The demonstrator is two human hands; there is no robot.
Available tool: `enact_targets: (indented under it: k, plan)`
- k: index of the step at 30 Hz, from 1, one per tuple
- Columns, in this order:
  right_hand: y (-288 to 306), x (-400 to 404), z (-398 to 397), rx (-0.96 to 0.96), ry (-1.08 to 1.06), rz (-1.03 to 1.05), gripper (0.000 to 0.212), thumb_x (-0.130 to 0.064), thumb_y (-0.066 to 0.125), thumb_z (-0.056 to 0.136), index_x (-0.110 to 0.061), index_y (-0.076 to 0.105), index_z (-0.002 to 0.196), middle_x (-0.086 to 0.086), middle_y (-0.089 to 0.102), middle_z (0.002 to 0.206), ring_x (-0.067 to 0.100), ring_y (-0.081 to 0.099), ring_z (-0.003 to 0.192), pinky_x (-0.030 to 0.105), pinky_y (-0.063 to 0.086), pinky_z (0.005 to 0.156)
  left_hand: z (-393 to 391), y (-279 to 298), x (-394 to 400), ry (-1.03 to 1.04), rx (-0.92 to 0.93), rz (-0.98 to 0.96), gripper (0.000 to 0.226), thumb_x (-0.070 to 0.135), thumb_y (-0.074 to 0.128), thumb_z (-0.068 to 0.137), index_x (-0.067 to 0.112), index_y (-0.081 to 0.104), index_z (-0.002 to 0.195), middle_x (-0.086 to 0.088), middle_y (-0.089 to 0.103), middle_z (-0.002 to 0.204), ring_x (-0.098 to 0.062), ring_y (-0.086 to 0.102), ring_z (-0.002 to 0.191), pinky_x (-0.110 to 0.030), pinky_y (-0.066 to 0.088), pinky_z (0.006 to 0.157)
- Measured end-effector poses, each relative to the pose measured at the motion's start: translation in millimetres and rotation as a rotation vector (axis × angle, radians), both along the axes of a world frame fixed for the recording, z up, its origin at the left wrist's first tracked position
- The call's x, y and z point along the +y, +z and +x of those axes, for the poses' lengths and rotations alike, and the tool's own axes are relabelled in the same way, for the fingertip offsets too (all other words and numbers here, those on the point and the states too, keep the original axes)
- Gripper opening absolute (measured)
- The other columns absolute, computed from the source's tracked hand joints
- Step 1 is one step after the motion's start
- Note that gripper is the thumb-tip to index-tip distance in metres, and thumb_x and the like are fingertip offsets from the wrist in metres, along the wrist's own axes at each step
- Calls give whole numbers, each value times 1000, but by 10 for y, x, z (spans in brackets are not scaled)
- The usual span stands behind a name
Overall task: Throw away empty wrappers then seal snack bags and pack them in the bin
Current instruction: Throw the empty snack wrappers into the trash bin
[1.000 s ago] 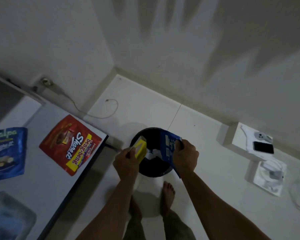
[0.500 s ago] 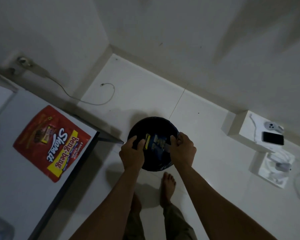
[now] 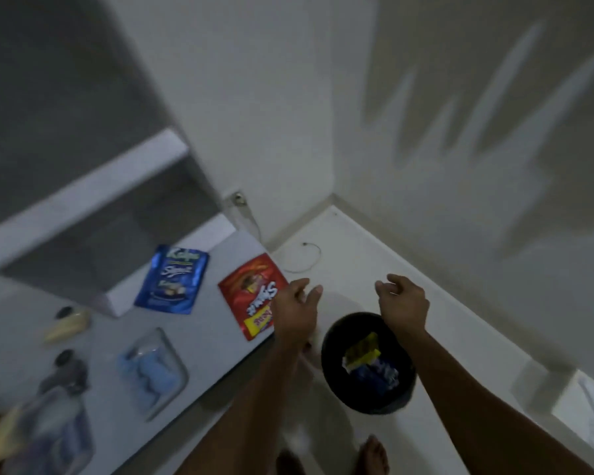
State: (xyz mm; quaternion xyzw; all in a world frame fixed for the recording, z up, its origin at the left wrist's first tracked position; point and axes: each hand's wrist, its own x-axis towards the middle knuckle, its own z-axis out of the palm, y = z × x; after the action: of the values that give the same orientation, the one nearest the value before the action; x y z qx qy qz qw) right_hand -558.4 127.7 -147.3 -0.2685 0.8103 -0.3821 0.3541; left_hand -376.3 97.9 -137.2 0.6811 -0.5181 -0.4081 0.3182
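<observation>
The left hand [image 3: 294, 310] and the right hand [image 3: 403, 305] are both above the floor with loose fingers and hold nothing. Under the right forearm stands a black trash can [image 3: 333, 351] with a yellow wrapper [image 3: 362, 351] and a blue wrapper [image 3: 374, 375] inside. On the desk [image 3: 206, 344] lie a red snack bag [image 3: 251, 296], partly covered by the left hand, a blue snack bag [image 3: 172, 281] and a clear container [image 3: 151, 371] with something blue in it

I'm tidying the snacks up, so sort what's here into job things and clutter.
For the job: black trash can, yellow wrapper and blue wrapper inside it, red snack bag, blue snack bag, clear bin.
Lying about: cable on the floor, wall socket, shelf.
</observation>
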Motion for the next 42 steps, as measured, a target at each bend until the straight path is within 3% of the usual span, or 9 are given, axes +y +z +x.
enact_targets:
  k: [5,7,13,20,23,27,32,38,42]
  plan:
    - [380,-200,550,-18,116,-74,30,-25,68,90,-11,68,117,7,70,98,18,60,88,19,38,84,837,360,57,110,-51,-50,25,31,74,83,16,75,103,2,73,98,-11,66,88,-18,46,79]
    - [457,-222,825,-16,156,-92,32,-25,69,90,-9,68,118,9,71,103,22,63,94,19,38,84,1208,416,112,141,-51,-51,24,31,74,83,18,75,103,1,74,99,-9,67,87,-18,46,76]
    - [477,-269,1635,38,253,-86,39,-28,71,88,-7,67,120,12,71,112,26,66,104,30,46,93,2270,301,218,224,-126,-34,35,28,74,83,8,70,113,-9,72,109,-20,65,96,-26,47,84]
    - [416,-463,2124,125,365,-17,44,-27,67,91,-5,60,129,13,67,122,24,65,100,22,41,80,2836,85,-39,221,-252,30,38,27,68,89,6,64,121,-12,67,122,-26,62,109,-36,44,94]
    - [299,-750,2221,170,382,-3,46,-26,66,92,-6,58,132,14,66,126,27,64,109,25,43,85,2936,-5,-317,228,-264,21,31,25,68,88,6,68,112,-13,70,111,-26,65,96,-30,45,84]
    - [35,-1233,2297,210,416,61,54,-32,69,89,-9,55,136,14,62,131,31,60,116,39,46,98,3077,-297,-766,217,-400,41,39,48,58,83,17,69,104,-9,71,100,-30,65,93,-40,54,81]
    - [-377,-1685,2295,248,434,197,73,-45,77,79,-14,51,140,14,57,134,34,53,123,51,45,102,3139,-391,-1372,275,-504,65,24,27,69,83,11,69,100,-12,68,102,-32,63,94,-41,53,77]
    - [-773,-1947,2275,321,462,270,91,-52,81,72,-19,41,146,11,49,143,34,44,133,53,41,105,3313,-792,-1924,254,-687,104,58,40,72,81,11,54,128,-15,52,128,-38,45,121,-50,42,91]
    - [-886,-1978,2269,280,435,275,78,-50,84,69,-14,56,132,11,62,127,34,56,119,51,48,97,3392,-1011,-2052,205,-747,188,68,52,68,81,17,47,135,-14,39,143,-36,33,130,-54,36,100]
